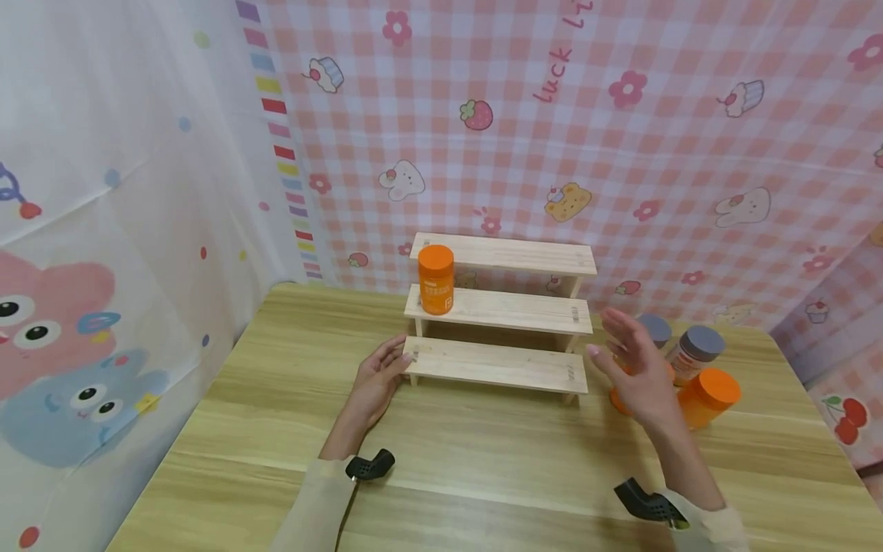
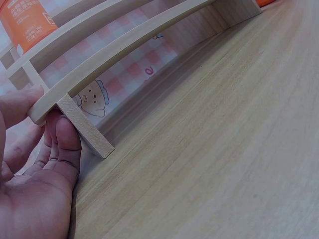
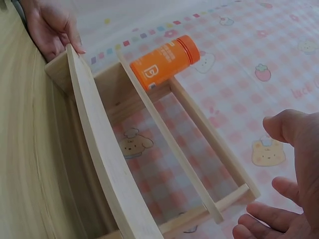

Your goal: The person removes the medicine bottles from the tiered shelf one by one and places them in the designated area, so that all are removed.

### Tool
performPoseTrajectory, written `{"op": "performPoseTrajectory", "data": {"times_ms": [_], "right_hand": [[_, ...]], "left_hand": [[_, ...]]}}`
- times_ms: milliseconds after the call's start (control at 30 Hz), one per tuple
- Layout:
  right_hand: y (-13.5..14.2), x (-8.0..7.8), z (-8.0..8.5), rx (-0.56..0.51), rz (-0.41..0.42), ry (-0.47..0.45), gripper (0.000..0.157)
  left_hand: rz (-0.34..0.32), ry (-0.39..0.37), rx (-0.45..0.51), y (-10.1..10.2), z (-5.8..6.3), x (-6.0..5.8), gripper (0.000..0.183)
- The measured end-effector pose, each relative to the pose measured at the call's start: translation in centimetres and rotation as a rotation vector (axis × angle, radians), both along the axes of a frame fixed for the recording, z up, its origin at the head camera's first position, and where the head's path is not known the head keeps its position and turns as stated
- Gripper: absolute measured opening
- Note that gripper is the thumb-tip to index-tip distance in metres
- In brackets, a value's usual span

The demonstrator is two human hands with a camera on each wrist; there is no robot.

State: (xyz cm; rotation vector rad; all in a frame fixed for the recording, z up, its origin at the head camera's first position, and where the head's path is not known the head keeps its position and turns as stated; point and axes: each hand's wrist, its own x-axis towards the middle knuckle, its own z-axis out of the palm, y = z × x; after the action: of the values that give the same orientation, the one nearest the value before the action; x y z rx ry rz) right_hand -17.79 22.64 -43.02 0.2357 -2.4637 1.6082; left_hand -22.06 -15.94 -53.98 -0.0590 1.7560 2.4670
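Observation:
A three-step wooden shelf (image 1: 493, 364) stands on the table. My left hand (image 1: 379, 376) pinches the left end of its lowest step, thumb on top and fingers curled beneath, as the left wrist view shows near the shelf leg (image 2: 85, 127). One orange bottle (image 1: 436, 282) with an orange lid stands upright at the left of the middle step. Just off the shelf's right end, my right hand (image 1: 641, 372) is raised with fingers spread and holds nothing. In the head view it partly hides a group of bottles behind it.
Right of the shelf stand an orange bottle (image 1: 709, 397), a grey-lidded bottle (image 1: 695, 353) and another grey lid (image 1: 654, 330), with more orange partly covered by the hand. A checkered cloth (image 1: 524, 153) hangs behind the table (image 1: 483, 468), a white printed one (image 1: 152, 230) at left.

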Motion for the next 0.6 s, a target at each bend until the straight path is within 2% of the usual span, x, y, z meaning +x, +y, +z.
{"op": "performPoseTrajectory", "data": {"times_ms": [333,600], "right_hand": [[-1.7,-0.2,-0.4,-0.037,0.043,0.009,0.066],[-3.6,-1.2,-0.2,-0.068,0.089,0.022,0.065]], "left_hand": [[0.008,-0.004,-0.006,0.1,0.0,-0.1,0.051],[0.000,-0.005,-0.012,0.1,0.1,-0.1,0.053]]}}
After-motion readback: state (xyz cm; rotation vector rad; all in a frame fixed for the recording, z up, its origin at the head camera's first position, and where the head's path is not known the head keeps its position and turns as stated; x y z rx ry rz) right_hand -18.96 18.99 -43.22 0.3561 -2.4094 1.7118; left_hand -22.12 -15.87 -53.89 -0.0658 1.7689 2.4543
